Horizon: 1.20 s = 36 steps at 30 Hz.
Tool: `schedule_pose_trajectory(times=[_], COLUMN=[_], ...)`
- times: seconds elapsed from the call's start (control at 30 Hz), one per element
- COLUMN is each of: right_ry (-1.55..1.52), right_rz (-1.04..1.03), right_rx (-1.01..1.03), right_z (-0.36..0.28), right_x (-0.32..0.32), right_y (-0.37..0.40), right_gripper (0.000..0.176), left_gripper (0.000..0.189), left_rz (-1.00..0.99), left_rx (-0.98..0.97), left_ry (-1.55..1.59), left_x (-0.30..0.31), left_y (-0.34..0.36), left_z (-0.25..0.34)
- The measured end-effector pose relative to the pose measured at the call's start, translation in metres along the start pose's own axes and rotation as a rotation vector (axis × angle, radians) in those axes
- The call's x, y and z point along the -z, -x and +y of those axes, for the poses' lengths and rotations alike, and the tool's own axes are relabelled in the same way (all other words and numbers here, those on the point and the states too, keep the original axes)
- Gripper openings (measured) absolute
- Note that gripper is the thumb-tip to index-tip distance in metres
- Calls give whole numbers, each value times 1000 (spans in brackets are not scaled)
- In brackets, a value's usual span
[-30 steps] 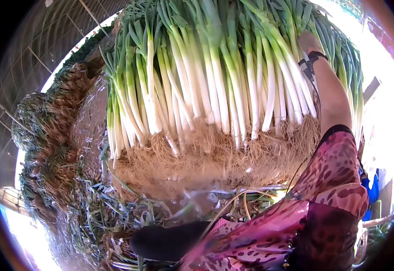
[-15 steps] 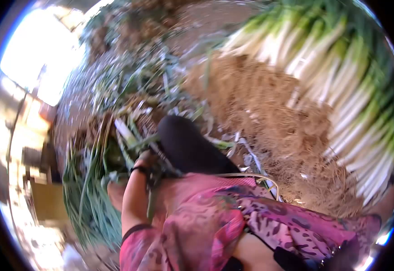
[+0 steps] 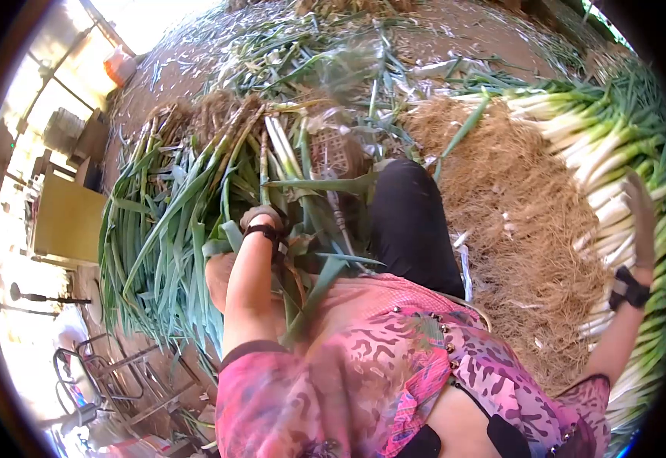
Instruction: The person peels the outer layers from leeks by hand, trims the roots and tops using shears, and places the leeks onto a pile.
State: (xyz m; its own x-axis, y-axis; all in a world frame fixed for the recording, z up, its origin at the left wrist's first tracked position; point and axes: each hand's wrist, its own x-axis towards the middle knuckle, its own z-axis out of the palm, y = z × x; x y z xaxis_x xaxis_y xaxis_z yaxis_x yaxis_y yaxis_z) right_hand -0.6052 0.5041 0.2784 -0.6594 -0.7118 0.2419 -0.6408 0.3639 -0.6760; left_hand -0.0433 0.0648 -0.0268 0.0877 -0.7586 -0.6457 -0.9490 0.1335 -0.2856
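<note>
My left hand (image 3: 263,217), in a glove with a dark wristband, is closed round an untrimmed leek (image 3: 263,169) at the edge of a heap of leeks (image 3: 157,206) beside my left leg. Broad green leaves hang below that hand over my lap. My right hand (image 3: 640,217), also gloved, is stretched flat over the row of cleaned leeks (image 3: 608,179) on my right, fingers extended and holding nothing. Those leeks have white shafts, with their brown roots (image 3: 512,214) massed towards me.
Stripped leaves (image 3: 295,57) litter the ground ahead. My dark-clad knee (image 3: 409,214) rises between the heap and the roots. On the left stand a yellowish box (image 3: 70,217) and a metal frame (image 3: 123,378). A woven brown piece (image 3: 329,153) lies beyond my knee.
The view has swung so the left heap shows more fully. My right hand has come up from the lower right edge over the leek row. My left hand stays by the heap.
</note>
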Motion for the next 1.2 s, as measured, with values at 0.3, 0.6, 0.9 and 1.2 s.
schedule_pose_trajectory(times=[0.3,0.6,0.9,1.2], right_ry=[89,48,3,-510], right_rz=[-873,-1099,-1089,-1094], right_rx=[598,569,344,29], right_z=[-148,-141,-130,-191], right_x=[-457,-563,-566,-648], right_y=[-46,-2,-34,-85], right_gripper=[42,41,46,70], left_gripper=[43,60,74,56], left_rz=[-15,317,243,306], left_rx=[-237,-63,161,-377], left_ry=[35,882,814,1081], left_x=[-23,72,43,43], left_y=[-80,-118,-162,-53], left_z=[-53,46,87,78])
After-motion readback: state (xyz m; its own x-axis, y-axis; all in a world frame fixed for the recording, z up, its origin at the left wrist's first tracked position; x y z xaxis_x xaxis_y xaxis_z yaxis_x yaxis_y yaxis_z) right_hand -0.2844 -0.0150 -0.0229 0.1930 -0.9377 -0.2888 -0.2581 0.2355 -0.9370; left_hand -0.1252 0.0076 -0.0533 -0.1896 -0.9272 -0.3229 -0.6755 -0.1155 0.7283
